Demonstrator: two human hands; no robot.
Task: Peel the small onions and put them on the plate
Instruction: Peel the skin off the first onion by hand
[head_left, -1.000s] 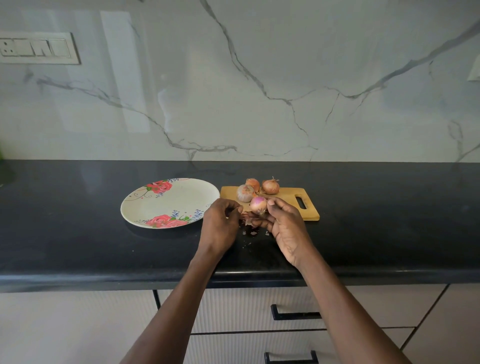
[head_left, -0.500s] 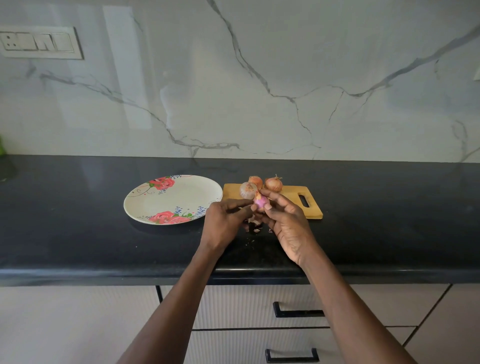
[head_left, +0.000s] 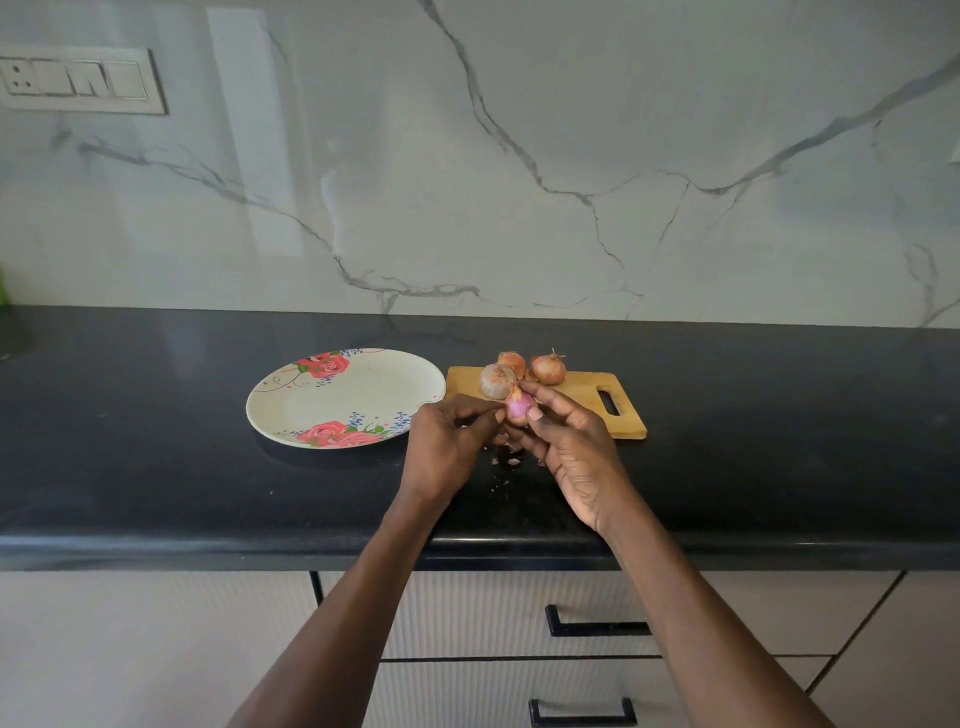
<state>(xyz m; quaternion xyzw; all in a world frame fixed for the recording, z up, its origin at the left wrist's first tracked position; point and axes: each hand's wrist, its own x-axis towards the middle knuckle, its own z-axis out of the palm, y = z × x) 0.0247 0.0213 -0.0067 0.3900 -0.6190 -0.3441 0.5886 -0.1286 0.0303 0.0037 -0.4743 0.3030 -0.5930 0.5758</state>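
My right hand (head_left: 569, 441) holds a small pink, partly peeled onion (head_left: 518, 403) between thumb and fingers, just above the counter in front of the wooden cutting board (head_left: 582, 397). My left hand (head_left: 449, 441) pinches at the onion's left side with curled fingers. Three unpeeled onions lie on the board: a pale one (head_left: 496, 380) and two brown ones (head_left: 512, 362) (head_left: 548, 368). The floral plate (head_left: 343, 397) sits left of the board with nothing on it.
Bits of onion skin (head_left: 506, 460) lie on the black counter (head_left: 156, 467) under my hands. A marble wall with a switch panel (head_left: 78, 79) rises behind. Drawers with black handles (head_left: 592, 626) are below the counter edge.
Both hands lifted slightly with the onion. My left fingers moved back to the onion's side after pulling away a piece of skin.
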